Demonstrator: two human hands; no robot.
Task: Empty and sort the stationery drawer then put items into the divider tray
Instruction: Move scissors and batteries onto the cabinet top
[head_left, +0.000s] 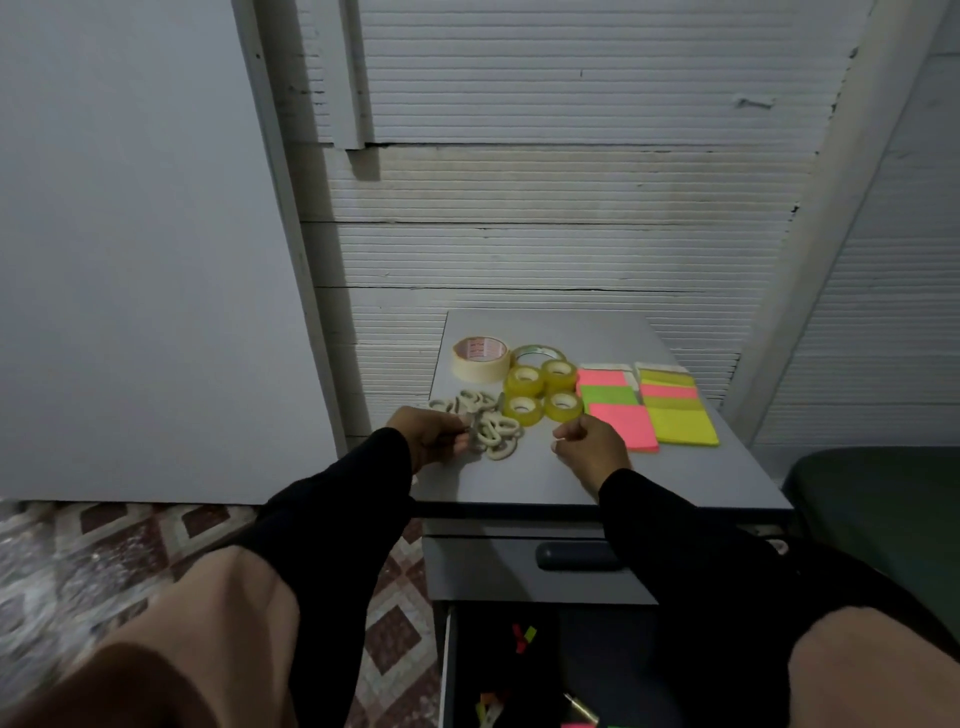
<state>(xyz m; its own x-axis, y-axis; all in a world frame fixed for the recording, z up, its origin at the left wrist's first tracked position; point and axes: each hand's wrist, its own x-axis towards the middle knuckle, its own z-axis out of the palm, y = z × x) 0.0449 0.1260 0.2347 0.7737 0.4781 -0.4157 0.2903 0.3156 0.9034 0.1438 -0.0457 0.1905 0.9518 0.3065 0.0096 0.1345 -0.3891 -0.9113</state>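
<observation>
1. Already sorted on the cabinet top (675, 483): masking tape roll (480, 358), clear tape rolls (543, 392), sticky note pads (649, 410) and a heap of pale small rings (485, 421).
2. Left hand (434, 434) curls its fingers round some rings at the heap's edge; right hand (592, 449) rests loosely curled, holding nothing visible.
3. Lower open drawer (519, 670) still holds small coloured items, so emptying looks unfinished.
4. No divider tray is in view; filling it seems not begun.
</observation>
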